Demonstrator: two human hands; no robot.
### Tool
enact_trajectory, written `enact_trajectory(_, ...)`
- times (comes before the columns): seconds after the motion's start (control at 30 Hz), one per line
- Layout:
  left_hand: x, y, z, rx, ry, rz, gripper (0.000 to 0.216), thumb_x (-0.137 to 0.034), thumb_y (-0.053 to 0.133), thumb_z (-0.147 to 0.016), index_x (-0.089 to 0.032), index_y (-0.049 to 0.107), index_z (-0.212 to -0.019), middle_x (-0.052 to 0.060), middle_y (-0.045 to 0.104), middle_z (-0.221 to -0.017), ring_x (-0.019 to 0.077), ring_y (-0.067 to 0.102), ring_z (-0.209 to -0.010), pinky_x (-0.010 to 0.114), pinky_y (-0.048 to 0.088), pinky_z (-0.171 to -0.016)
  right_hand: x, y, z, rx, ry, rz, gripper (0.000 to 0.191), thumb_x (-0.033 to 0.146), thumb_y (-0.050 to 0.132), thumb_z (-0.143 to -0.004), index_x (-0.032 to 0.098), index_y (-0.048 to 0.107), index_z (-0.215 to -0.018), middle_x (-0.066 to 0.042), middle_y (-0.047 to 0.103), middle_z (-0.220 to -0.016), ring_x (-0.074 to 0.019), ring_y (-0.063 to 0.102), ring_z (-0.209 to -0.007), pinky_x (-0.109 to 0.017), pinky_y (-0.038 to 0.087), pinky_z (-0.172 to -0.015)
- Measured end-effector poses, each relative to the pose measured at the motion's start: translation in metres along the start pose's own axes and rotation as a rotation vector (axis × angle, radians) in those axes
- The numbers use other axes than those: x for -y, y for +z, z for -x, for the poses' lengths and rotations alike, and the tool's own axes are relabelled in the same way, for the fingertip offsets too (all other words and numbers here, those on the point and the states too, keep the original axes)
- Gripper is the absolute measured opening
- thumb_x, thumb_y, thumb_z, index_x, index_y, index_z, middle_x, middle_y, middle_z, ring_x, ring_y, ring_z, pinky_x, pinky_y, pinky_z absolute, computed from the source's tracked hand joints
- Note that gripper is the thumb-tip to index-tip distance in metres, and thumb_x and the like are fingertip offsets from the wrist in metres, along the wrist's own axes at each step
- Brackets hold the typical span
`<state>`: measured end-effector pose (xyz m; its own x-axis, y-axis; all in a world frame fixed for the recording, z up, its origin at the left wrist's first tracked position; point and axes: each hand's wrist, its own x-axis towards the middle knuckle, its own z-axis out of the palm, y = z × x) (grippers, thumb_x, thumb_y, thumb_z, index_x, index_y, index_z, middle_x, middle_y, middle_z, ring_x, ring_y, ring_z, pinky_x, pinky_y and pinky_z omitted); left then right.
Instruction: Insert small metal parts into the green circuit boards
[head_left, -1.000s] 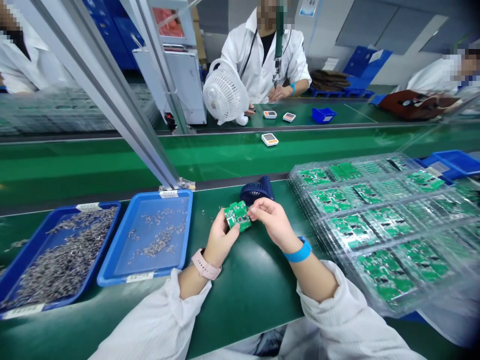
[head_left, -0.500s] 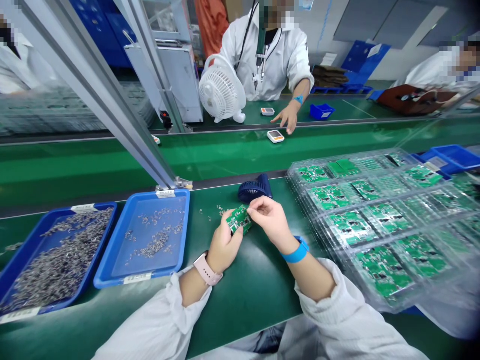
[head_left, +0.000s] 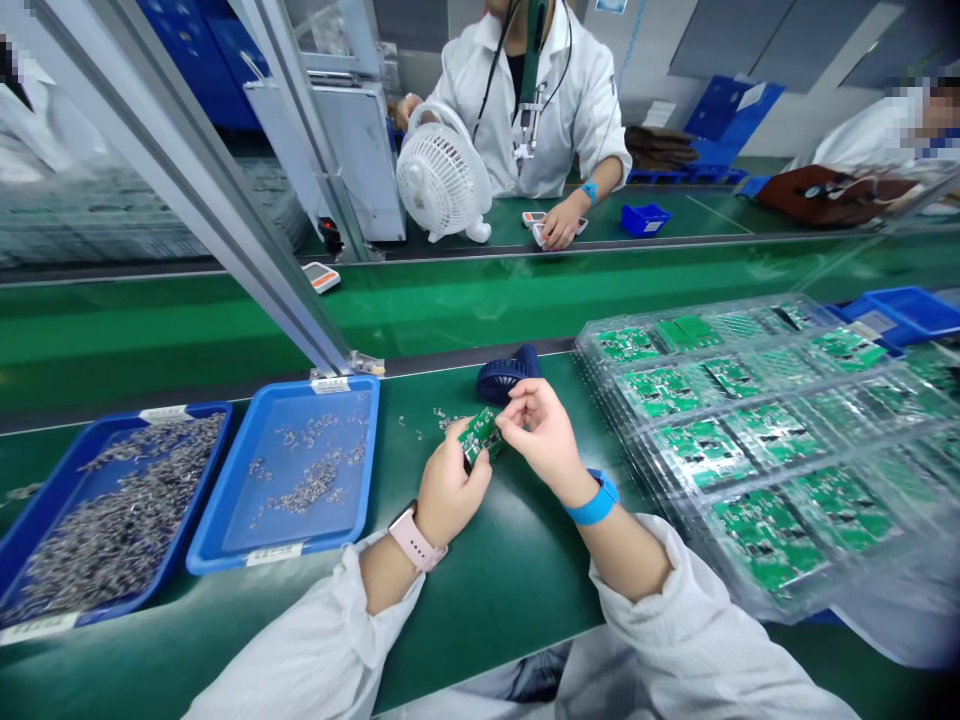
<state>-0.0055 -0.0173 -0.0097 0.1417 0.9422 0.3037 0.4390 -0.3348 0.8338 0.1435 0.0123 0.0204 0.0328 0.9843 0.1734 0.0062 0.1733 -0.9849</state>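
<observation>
A small green circuit board point(head_left: 480, 436) is gripped by my left hand point(head_left: 450, 485) just above the green bench. My right hand point(head_left: 541, 432) pinches at the board's right edge with curled fingers; whether a small part sits between them I cannot make out. A few tiny metal parts point(head_left: 442, 420) lie loose on the bench just left of the board. Behind my hands lies a dark blue fan point(head_left: 506, 374).
Two blue trays stand at left: one point(head_left: 217, 520) with scattered small metal parts, one point(head_left: 30, 590) piled with them. Clear plastic trays point(head_left: 757, 440) of green boards stack at right. A slanted aluminium post point(head_left: 225, 200) rises ahead. Across the conveyor a person in white works beside a white fan point(head_left: 441, 178).
My left hand has tilted the board a little and my right hand's fingers have shifted along its edge. The person opposite drew a hand back from the conveyor; a white device has travelled left.
</observation>
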Motion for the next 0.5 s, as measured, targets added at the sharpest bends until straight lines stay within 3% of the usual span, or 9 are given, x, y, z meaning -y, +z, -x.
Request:
enact_trajectory(0.27, -0.002, 0.001, 0.003, -0.027, 0.07, -0.184, 0.039, -0.018, 0.052, -0.085, -0.017, 0.05, -0.124, 0.011, 0.069, -0.114, 0.0249, 0.067, -0.102, 0.037, 0.053, -0.085, 0.0, -0.004, 0.0, 0.046, 0.019, 0.07, 0.034, 0.014, 0.062, -0.069, 0.022, 0.049, -0.099, 0.006, 0.057, -0.068, -0.0102, 0.051, -0.057, -0.023, 0.041, -0.057)
enact_trajectory(0.5, -0.006, 0.0, 0.002, 0.01, 0.202, -0.37, 0.039, -0.013, 0.049, -0.085, -0.015, 0.051, -0.124, 0.011, 0.071, -0.108, 0.0234, 0.068, -0.087, 0.037, 0.051, -0.08, 0.008, -0.011, 0.001, 0.096, -0.031, 0.29, 0.036, 0.009, 0.057, -0.071, 0.021, 0.056, -0.105, 0.005, 0.06, -0.07, -0.0101, 0.055, -0.061, -0.023, 0.044, -0.06)
